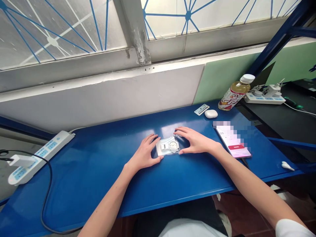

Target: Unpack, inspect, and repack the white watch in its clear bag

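Observation:
A white wristwatch (173, 145) lies in a clear plastic bag (162, 149) on the blue table, its round dial facing up. My left hand (146, 154) is at the bag's left end, fingers spread and the thumb near its lower left corner. On the other side, my right hand (195, 140) curves around the right end, with thumb and fingers apart. The fingertips of both hands are at or very close to the bag's edges; I cannot tell whether they press on it. Neither hand is closed around anything.
A phone (233, 140) with a lit screen, a white earbud case (211, 114), a card (201, 109) and a drink bottle (234, 93) are on the right. One earbud (287, 166) lies near the right edge. A power strip (45, 154) with a black cable is at left.

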Action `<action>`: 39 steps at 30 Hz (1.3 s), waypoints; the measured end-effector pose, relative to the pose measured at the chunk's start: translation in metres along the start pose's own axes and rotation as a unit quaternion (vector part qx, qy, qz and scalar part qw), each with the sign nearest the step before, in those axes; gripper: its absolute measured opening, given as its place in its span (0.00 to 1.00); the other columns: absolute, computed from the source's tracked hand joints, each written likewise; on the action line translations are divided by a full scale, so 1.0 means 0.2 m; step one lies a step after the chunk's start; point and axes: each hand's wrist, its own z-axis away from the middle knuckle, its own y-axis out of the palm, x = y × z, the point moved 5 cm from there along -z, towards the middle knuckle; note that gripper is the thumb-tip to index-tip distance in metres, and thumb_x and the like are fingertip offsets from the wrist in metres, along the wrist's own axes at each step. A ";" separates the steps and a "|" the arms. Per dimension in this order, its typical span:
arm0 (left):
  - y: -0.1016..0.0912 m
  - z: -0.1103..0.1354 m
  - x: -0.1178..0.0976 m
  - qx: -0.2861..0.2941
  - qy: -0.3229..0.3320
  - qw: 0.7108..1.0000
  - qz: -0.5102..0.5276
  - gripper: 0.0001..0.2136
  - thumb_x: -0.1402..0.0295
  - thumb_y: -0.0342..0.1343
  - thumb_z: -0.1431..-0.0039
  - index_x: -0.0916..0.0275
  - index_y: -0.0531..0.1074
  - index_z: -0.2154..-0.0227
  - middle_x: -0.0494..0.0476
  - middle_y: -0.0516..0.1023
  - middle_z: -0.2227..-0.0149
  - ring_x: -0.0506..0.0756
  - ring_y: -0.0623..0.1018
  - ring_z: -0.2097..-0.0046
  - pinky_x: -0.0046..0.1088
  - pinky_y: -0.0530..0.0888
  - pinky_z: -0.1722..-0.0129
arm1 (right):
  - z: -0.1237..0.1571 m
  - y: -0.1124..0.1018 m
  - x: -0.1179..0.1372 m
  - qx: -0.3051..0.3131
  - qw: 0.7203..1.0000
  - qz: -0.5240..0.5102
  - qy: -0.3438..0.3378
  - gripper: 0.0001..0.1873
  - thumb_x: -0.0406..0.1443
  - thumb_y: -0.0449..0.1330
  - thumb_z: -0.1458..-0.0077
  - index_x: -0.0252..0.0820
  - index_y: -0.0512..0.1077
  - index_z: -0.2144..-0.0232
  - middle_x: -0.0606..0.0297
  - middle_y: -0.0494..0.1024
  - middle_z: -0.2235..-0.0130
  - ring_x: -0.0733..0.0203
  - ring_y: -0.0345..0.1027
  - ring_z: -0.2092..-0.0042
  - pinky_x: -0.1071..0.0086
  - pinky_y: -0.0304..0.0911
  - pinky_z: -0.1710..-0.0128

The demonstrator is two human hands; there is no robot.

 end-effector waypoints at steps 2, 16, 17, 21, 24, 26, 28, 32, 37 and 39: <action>0.00 0.00 0.00 -0.001 0.000 1.000 -0.001 0.35 0.55 0.60 0.42 0.61 0.59 0.35 0.67 0.60 0.33 0.70 0.57 0.31 0.53 0.61 0.35 | 0.00 0.00 0.00 0.000 1.000 -0.009 0.004 0.47 0.56 0.68 0.53 0.42 0.63 0.37 0.47 0.62 0.34 0.38 0.54 0.33 0.46 0.55 0.36; 0.03 -0.01 0.00 -0.015 -0.024 0.999 0.014 0.35 0.50 0.62 0.44 0.59 0.62 0.36 0.67 0.62 0.34 0.71 0.57 0.31 0.55 0.61 0.36 | -0.01 0.01 -0.01 -0.004 0.999 -0.025 0.021 0.44 0.57 0.70 0.58 0.42 0.70 0.42 0.48 0.67 0.38 0.36 0.58 0.36 0.46 0.58 0.38; 0.04 -0.01 0.00 -0.013 -0.025 1.000 0.011 0.35 0.50 0.61 0.43 0.59 0.62 0.36 0.67 0.62 0.34 0.70 0.57 0.31 0.55 0.61 0.36 | 0.00 0.02 -0.01 -0.002 0.999 -0.024 0.024 0.44 0.57 0.69 0.57 0.43 0.70 0.42 0.48 0.67 0.38 0.36 0.58 0.36 0.46 0.58 0.38; 0.04 -0.01 -0.01 -0.002 -0.011 1.000 -0.006 0.38 0.48 0.61 0.44 0.63 0.59 0.35 0.69 0.60 0.33 0.70 0.56 0.31 0.54 0.60 0.35 | 0.01 0.02 -0.01 0.009 1.000 -0.011 0.019 0.45 0.58 0.67 0.54 0.42 0.68 0.40 0.48 0.65 0.36 0.37 0.55 0.34 0.46 0.56 0.37; 0.03 0.00 -0.01 0.003 -0.009 1.000 -0.008 0.38 0.46 0.59 0.42 0.62 0.59 0.34 0.68 0.59 0.32 0.70 0.56 0.31 0.54 0.59 0.35 | 0.02 0.03 -0.01 0.018 1.000 -0.003 0.006 0.50 0.58 0.68 0.56 0.43 0.62 0.36 0.48 0.61 0.33 0.36 0.50 0.32 0.44 0.53 0.35; 0.03 0.00 -0.01 0.003 -0.013 1.000 -0.004 0.35 0.47 0.56 0.39 0.61 0.59 0.34 0.66 0.59 0.32 0.69 0.56 0.31 0.53 0.59 0.34 | 0.01 0.03 0.01 0.016 1.000 0.000 -0.010 0.52 0.56 0.69 0.56 0.45 0.59 0.34 0.49 0.58 0.32 0.35 0.48 0.31 0.43 0.52 0.35; 0.02 0.00 0.00 -0.001 -0.013 1.000 0.002 0.32 0.49 0.54 0.37 0.60 0.61 0.35 0.65 0.60 0.33 0.69 0.56 0.31 0.53 0.60 0.34 | 0.01 0.02 0.05 0.001 0.999 0.000 -0.045 0.42 0.52 0.68 0.51 0.48 0.64 0.37 0.52 0.62 0.34 0.37 0.50 0.32 0.44 0.54 0.36; 0.00 -0.01 0.00 -0.029 -0.002 0.999 0.037 0.22 0.54 0.49 0.32 0.59 0.69 0.41 0.62 0.69 0.37 0.65 0.62 0.33 0.51 0.62 0.35 | -0.01 -0.03 0.14 -0.073 0.992 -0.047 -0.087 0.17 0.45 0.57 0.37 0.51 0.76 0.49 0.57 0.77 0.48 0.47 0.70 0.45 0.51 0.66 0.45; -0.03 0.00 0.00 -0.113 -0.006 0.989 0.093 0.19 0.59 0.53 0.33 0.59 0.67 0.43 0.61 0.76 0.45 0.61 0.74 0.42 0.44 0.70 0.41 | -0.01 -0.05 0.13 -0.174 0.971 -0.161 0.005 0.16 0.45 0.57 0.37 0.44 0.79 0.57 0.58 0.82 0.59 0.53 0.77 0.60 0.60 0.73 0.60; -0.04 0.00 -0.01 -0.137 -0.012 0.985 0.107 0.30 0.60 0.58 0.37 0.57 0.56 0.35 0.60 0.76 0.46 0.60 0.75 0.43 0.44 0.70 0.41 | -0.02 -0.03 0.10 -0.178 0.963 -0.197 0.047 0.16 0.46 0.58 0.39 0.43 0.78 0.57 0.60 0.83 0.64 0.55 0.76 0.65 0.61 0.73 0.63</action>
